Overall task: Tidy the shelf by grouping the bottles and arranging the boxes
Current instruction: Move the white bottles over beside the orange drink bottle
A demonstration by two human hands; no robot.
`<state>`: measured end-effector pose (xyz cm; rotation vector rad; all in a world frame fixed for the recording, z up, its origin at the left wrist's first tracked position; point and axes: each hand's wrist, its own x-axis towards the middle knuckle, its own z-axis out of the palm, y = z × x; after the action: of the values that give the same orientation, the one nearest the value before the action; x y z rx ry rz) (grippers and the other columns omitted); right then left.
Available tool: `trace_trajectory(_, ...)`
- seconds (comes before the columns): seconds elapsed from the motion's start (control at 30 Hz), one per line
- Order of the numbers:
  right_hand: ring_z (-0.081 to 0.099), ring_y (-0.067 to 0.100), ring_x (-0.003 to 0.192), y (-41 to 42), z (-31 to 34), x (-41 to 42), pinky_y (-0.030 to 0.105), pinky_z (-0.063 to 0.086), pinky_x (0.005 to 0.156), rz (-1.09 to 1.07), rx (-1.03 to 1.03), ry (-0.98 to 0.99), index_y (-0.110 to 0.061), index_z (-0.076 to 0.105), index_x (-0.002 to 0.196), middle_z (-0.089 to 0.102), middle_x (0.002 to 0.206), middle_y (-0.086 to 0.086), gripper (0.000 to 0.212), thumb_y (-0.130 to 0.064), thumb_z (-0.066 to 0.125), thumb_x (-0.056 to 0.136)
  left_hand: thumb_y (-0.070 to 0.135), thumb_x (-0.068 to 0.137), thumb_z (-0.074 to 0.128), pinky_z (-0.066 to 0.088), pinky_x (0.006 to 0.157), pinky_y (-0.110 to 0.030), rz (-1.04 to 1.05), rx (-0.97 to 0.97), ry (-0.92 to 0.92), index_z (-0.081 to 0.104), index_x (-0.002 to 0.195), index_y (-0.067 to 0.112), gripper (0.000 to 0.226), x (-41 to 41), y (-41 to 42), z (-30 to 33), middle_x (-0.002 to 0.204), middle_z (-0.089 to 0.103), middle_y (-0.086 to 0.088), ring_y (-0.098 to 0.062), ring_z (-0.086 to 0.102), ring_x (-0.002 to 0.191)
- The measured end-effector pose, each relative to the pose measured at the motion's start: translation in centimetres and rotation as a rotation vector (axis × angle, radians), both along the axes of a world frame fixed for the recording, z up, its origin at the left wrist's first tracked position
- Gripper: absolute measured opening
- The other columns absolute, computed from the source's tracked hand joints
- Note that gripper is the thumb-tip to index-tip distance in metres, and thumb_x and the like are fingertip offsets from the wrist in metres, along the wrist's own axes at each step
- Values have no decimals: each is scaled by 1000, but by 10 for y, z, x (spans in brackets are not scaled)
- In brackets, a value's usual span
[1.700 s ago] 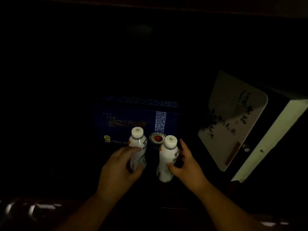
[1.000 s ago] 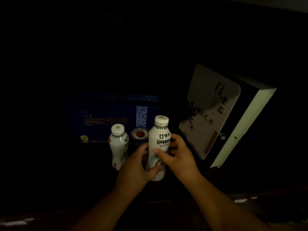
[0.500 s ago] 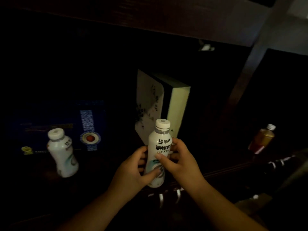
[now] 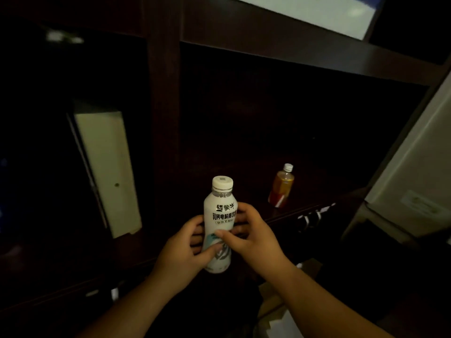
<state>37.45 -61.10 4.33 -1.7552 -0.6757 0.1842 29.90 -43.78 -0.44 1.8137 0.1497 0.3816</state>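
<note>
Two bottles: white bottle (image 4: 220, 215) upright mid-frame, both hands, left hand (image 4: 181, 252) and right hand (image 4: 253, 237), clamped on it; orange bottle (image 4: 281, 187) right.

White bottle (image 4: 220, 220): opaque white plastic with a pale screw cap and dark printed characters on its front; cap on; upright, tilted slightly; held in front of the shelf's vertical divider, at 6 o'clock of the view.
Grip: left hand (image 4: 181, 253) wraps the lower body from 9 o'clock; right hand (image 4: 251, 236) clasps it from 3 o'clock, thumb across the front.
Amber bottle (image 4: 281, 187): clear plastic, orange-brown liquid, reddish lower band, white cap; upright, standing alone near the front edge of the right compartment, at 2 o'clock of the white bottle, apart from it.
Pale box (image 4: 107, 172): tall, cream-sided, dark-edged; on end and leaning in the left compartment, at 9 o'clock of the white bottle.
Shelf (image 4: 163, 93): dark wood, dimly lit.
</note>
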Motion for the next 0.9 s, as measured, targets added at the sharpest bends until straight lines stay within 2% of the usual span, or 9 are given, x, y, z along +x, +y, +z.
trace_trajectory(0.13, 72, 6, 104, -33, -2, 39, 26, 62, 80, -45, -9, 8, -50, 54, 126, 70, 116, -18, 60, -32, 86, 79, 47, 68, 82, 59, 89, -31, -26, 20, 28, 48, 130, 53, 71, 46, -29, 5, 121, 67, 17, 4, 65, 108)
trace_trajectory(0.27, 71, 5, 107, -41, -12, 71, 25, 61, 83, -86, -6, 0, -41, 54, 135, 71, 119, -13, 64, -27, 85, 82, 45, 69, 80, 59, 88, -28, -38, 46, 41, 47, 130, 53, 70, 85, -37, 3, 121, 67, 18, 2, 65, 110)
trace_trajectory(0.33, 70, 4, 109, -42, -17, 88, 24, 61, 84, -102, -15, 3, -41, 52, 138, 70, 120, -17, 65, -28, 83, 83, 42, 71, 81, 58, 90, -30, -43, 65, 38, 46, 132, 50, 71, 107, -36, 0, 122, 66, 17, 0, 64, 112)
trace_trajectory(0.43, 69, 2, 111, -41, -18, 116, 24, 61, 85, -130, -45, -5, -49, 50, 138, 66, 123, -23, 65, -35, 80, 82, 39, 74, 82, 58, 93, -34, -63, 80, 50, 45, 134, 46, 71, 142, -34, -1, 126, 64, 14, -4, 62, 116)
trace_trajectory(0.53, 71, 5, 108, -40, -21, 149, 33, 63, 87, -179, -58, -17, -49, 52, 136, 68, 120, -20, 63, -33, 81, 82, 37, 76, 81, 58, 93, -35, -84, 93, 55, 45, 135, 45, 69, 178, -33, -1, 127, 64, 14, -4, 62, 116)
trace_trajectory(0.63, 73, 8, 100, -41, -29, 180, 34, 63, 85, -218, -83, -10, -46, 54, 137, 70, 116, -17, 62, -29, 82, 84, 36, 77, 81, 56, 94, -36, -78, 119, 99, 44, 137, 42, 71, 209, -36, -5, 130, 62, 15, -5, 59, 119)
trace_trajectory(0.7, 73, 7, 95, -45, -35, 201, 29, 63, 79, -224, -96, -10, -43, 55, 136, 71, 112, -12, 60, -29, 82, 85, 35, 78, 81, 54, 95, -36, -64, 151, 133, 42, 140, 38, 74, 230, -39, -10, 135, 59, 12, -9, 56, 124)
trace_trajectory(0.8, 72, -2, 88, -52, -46, 238, 13, 58, 70, -197, -139, -18, -37, 52, 140, 69, 111, -14, 61, -27, 81, 87, 26, 80, 80, 51, 94, -32, -38, 191, 172, 40, 142, 38, 75, 264, -46, -22, 141, 56, 9, -14, 52, 130)
trace_trajectory(0.9, 67, -17, 88, -57, -58, 265, 3, 52, 68, -181, -182, -47, -33, 53, 139, 67, 105, -21, 60, -23, 80, 87, 21, 81, 79, 52, 99, -39, 1, 175, 211, 40, 142, 39, 74, 290, -54, -36, 142, 55, 8, -15, 51, 133)
